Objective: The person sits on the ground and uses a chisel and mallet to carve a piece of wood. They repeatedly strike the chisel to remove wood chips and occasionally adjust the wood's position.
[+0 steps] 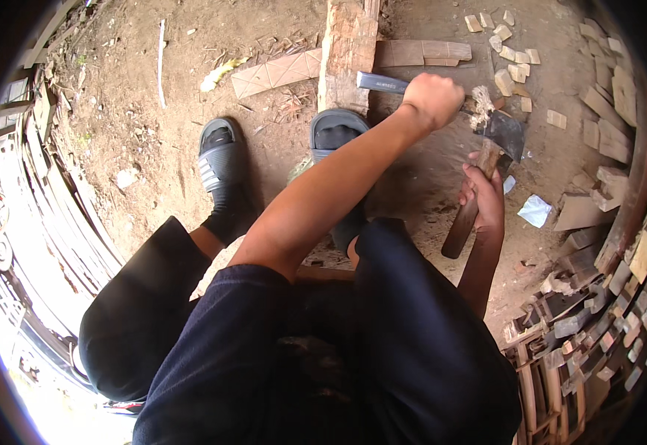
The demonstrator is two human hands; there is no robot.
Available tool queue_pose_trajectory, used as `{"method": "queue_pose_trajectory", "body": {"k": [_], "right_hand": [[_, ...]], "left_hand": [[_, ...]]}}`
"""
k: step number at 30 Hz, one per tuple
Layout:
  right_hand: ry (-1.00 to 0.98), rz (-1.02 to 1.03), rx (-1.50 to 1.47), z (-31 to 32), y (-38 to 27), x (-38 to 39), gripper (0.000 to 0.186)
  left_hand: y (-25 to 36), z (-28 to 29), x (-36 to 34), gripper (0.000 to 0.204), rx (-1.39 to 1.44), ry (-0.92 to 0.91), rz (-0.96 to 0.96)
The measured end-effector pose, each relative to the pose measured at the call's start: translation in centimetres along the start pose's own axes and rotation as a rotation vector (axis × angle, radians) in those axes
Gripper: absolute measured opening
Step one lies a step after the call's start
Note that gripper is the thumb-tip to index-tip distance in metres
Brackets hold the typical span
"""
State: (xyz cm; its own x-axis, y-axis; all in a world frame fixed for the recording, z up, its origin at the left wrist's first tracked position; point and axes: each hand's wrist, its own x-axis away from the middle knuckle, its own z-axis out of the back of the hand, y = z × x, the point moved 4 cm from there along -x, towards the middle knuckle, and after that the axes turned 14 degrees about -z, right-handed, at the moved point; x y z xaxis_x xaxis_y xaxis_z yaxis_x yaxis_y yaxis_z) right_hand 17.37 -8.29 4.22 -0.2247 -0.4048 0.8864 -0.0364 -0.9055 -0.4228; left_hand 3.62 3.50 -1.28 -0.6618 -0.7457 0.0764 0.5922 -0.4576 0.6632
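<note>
While the left hand (433, 99) grips a metal blade (383, 83), the right hand (484, 199) clenches a hatchet (486, 159).

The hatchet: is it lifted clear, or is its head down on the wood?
Down: the hatchet head sits against a pale wood piece, gripped by the right hand; the left hand holds a blade.

You have two hands in view: left hand (433, 98), right hand (485, 196). Two tools: one grey flat blade (383, 83), one hatchet (486, 159). Two grey slide sandals (221, 152). One upright log (348, 48). One white scrap (535, 211). Cut wood blocks (512, 55): too many to count, over ten.
</note>
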Motion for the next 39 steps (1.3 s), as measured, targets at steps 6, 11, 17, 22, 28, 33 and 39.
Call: {"method": "queue_pose_trajectory", "body": {"k": [6,11,17,22,28,33,39], "right_hand": [[-0.046,0.0,-0.341,1.5,-0.2,-3.0,0.025],[-0.012,-0.021,-0.033,-0.2,0.4,-2.1,0.02],[-0.019,-0.05,-0.163,-0.3,0.1,-1.5,0.022],[-0.058,-0.04,-0.35,0.1,0.4,-2.5,0.024],[-0.056,-0.019,-0.352,1.2,0.0,-0.9,0.027],[0.033,0.059,-0.39,2.1,-1.3,0.6,0.021],[0.06,0.051,0.042,-1.0,-1.5,2.3,0.022]], "left_hand": [[-0.1,0.5,-0.2,0.017,-0.041,-0.047,-0.014],[-0.7,-0.3,-0.1,0.017,-0.068,-0.064,0.001],[-0.8,-0.5,0.7,0.015,-0.121,-0.014,-0.08],[-0.5,0.5,0.3,0.016,-0.058,0.037,-0.025],[-0.4,0.6,0.1,0.017,-0.019,0.028,-0.031],[-0.3,1.6,0.0,0.018,-0.02,0.003,-0.002],[-0.5,0.8,0.1,0.018,-0.035,-0.042,-0.052]]}}
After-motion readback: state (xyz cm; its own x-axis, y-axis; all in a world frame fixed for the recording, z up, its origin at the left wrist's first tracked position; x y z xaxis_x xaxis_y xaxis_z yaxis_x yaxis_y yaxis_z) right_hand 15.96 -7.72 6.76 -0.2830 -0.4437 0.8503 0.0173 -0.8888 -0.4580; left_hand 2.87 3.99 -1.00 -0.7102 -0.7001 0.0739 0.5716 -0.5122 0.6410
